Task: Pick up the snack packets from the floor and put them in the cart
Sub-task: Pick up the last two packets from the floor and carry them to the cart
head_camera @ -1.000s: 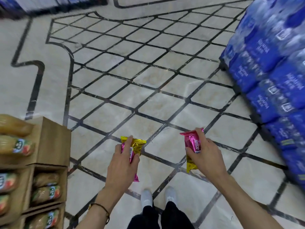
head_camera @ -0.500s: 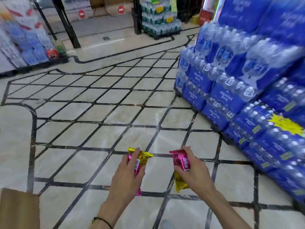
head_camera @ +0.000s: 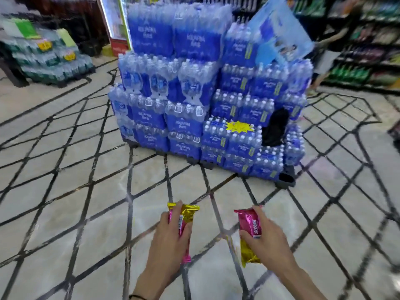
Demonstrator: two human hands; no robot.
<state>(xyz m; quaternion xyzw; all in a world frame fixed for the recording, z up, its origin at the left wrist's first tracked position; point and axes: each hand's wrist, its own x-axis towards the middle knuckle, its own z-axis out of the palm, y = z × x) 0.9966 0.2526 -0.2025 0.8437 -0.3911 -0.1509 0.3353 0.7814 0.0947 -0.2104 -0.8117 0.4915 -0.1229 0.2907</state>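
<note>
— What is shown of the setting?
— A shop floor of pale tiles crossed by dark diagonal lines is seen, blurred at the edges. At far left a low stack of green-labelled bottle packs is set; in the centre, a stepped stack of shrink-wrapped blue water-bottle packs is piled, with a yellow starburst tag fixed to it. Shelves of goods are glimpsed at right.

— And the snack packets?
— Both are held above the floor. The left packet, glossy pink with a gold crimped end, is gripped in the closed left hand. The right packet, pink above and gold below with white lettering, is clasped by the right hand.
</note>
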